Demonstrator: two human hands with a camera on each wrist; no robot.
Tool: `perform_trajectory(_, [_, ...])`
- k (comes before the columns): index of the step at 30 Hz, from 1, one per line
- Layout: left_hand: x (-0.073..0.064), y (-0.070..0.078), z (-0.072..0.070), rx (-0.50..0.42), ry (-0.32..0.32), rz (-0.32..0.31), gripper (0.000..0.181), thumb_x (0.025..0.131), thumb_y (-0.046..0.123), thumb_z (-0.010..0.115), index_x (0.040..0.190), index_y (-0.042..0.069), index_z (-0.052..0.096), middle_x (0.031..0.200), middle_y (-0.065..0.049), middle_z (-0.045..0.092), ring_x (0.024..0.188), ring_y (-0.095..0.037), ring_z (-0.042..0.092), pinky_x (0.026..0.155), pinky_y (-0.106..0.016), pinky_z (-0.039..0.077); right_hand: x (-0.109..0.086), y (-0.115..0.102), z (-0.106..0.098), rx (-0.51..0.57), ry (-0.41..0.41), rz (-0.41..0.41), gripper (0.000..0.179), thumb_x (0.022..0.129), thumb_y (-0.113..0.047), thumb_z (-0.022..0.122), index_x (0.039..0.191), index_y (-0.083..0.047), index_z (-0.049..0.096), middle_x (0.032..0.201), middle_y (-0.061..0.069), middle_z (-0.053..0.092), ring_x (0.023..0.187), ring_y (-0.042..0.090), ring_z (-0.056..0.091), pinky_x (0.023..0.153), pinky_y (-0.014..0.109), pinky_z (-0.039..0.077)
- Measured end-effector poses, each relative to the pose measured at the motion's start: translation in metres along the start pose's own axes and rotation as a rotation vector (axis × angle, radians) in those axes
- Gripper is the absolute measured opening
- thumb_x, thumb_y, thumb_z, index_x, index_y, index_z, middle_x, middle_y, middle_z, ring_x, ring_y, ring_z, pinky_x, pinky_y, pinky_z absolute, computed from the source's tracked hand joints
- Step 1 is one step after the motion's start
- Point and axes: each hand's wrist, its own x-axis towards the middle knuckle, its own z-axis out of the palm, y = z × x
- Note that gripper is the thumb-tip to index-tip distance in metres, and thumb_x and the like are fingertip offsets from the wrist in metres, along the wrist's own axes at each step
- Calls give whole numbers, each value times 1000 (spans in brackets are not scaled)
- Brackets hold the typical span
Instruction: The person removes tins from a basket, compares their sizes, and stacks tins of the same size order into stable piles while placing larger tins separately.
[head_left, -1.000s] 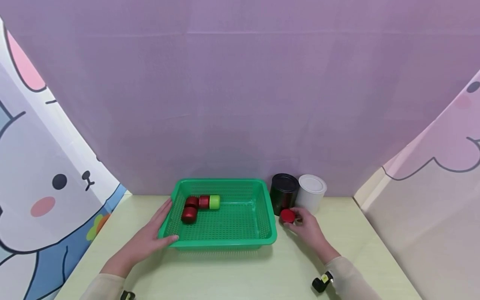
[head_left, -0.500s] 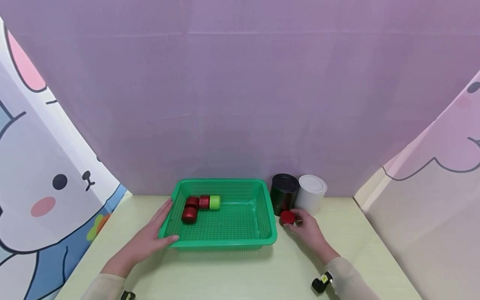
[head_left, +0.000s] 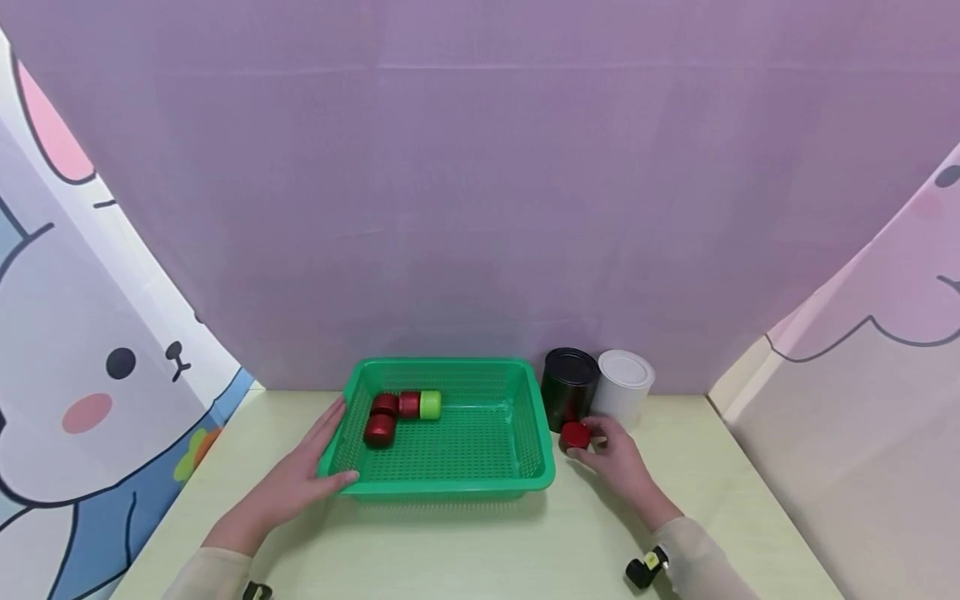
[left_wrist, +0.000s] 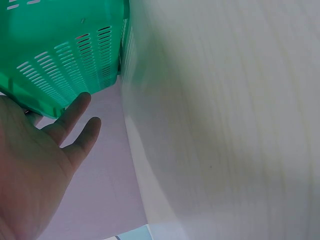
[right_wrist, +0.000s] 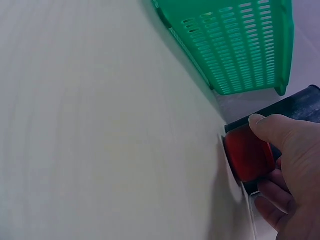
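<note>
Where the red container [head_left: 575,435] was: just right of the green basket [head_left: 450,484], looking upright; whether its base touched the worktop [head_left: 465,550] could not be told.
Right-hand grip [head_left: 617,457]: pinched the red container right of the basket, thumb nearer the person, fingers on the farther side.
Left-hand grip [head_left: 300,482]: lay along the basket's left side with fingers straight, thumb on the near rim; light contact seemed enough, since a hard push could have slid the basket.
Cans: black can [head_left: 564,396] just right of the basket, white can [head_left: 622,387] farther right.
Basket's load: three red pieces [head_left: 378,431] and a light green piece [head_left: 430,405], towards the basket's left.
Handling the container: called for a firm but gentle pinch, lid level, without bumping the black can or the basket's right wall.
</note>
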Motion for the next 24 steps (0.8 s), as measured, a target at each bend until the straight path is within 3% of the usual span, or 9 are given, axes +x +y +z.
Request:
perform_trajectory(6, [-1,3,-1,0,1,-3,107,103,35,80,179,12,9,185,-16,7,164,-55,17,116,-83,33,-1,-6,-3,17,42,-56,56,91,-7,92,137,6,63,131,22,67,120,40,67,101,57,59])
perform_trajectory(12, [0,3,0,-3,-1,-7,107,102,36,80,179,11,10,185,-16,7,164,-55,17,116,-82,34,-1,-18,-10,17,144,-158,45,93,-5,89,130,6,66,127,22,67,113,45,66,96,62,57])
perform_trajectory(15, [0,4,-1,-7,-1,-9,107,102,35,80,179,11,10,185,-16,7,164,-55,17,116,-83,34,3,-29,-13,11,185,-224,38,93,-5,88,124,6,69,122,20,69,108,47,66,92,58,58])
perform_trajectory(17, [0,4,-1,-8,-1,-9,107,102,35,80,179,11,10,185,-16,7,164,-55,17,116,-83,34,7,-38,-15,9,196,-266,34,94,-5,88,121,5,71,119,19,70,107,46,66,91,49,60])
perform_trajectory(20, [0,3,-1,-6,-2,-9,107,102,35,81,179,11,10,185,-15,7,164,-55,16,116,-82,33,14,-55,-18,22,170,-324,29,94,-3,88,117,4,72,116,20,69,103,45,65,88,36,58])
perform_trajectory(22, [0,3,-1,-2,-2,-10,107,102,35,81,179,12,10,186,-14,6,165,-55,16,117,-82,33,19,-67,-19,34,132,-344,27,94,-4,88,116,2,73,114,19,69,101,44,65,86,35,58])
perform_trajectory(24, [0,2,-1,1,-1,-10,107,102,36,81,179,12,10,186,-13,6,165,-54,16,117,-82,33,24,-80,-19,48,87,-355,26,95,-5,88,116,0,73,115,19,68,101,43,65,87,42,60])
